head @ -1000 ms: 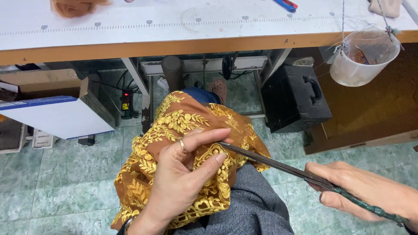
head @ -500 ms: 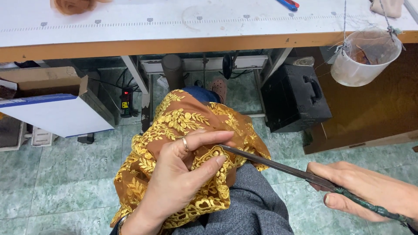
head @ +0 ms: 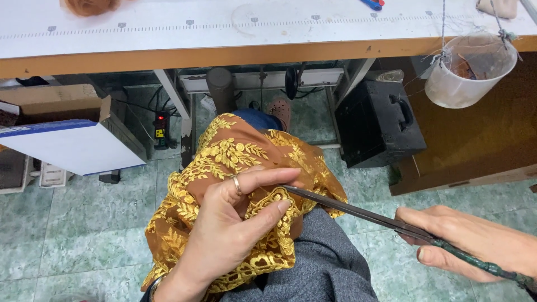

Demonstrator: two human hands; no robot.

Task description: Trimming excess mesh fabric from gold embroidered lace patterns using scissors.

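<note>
An orange-brown lace fabric with gold embroidery [head: 224,159] lies draped over my lap. My left hand [head: 232,223], a ring on one finger, pinches the fabric's scalloped gold edge between thumb and fingers. My right hand [head: 475,243] grips the dark green handles of long scissors [head: 358,211]. Their dark blades reach leftward, and the tip meets the fabric edge right beside my left fingertips. My grey trousers [head: 319,263] show under the cloth.
A white-topped work table with a wooden edge [head: 251,53] spans the top. A translucent bucket [head: 467,72] hangs at its right. Below stand a black case [head: 380,126], a cardboard box [head: 56,103], a white board [head: 72,148] and a power strip [head: 161,128] on green tiles.
The scissors and my right hand have shifted slightly left toward the fabric edge. My left hand keeps its pinch on the lace.
</note>
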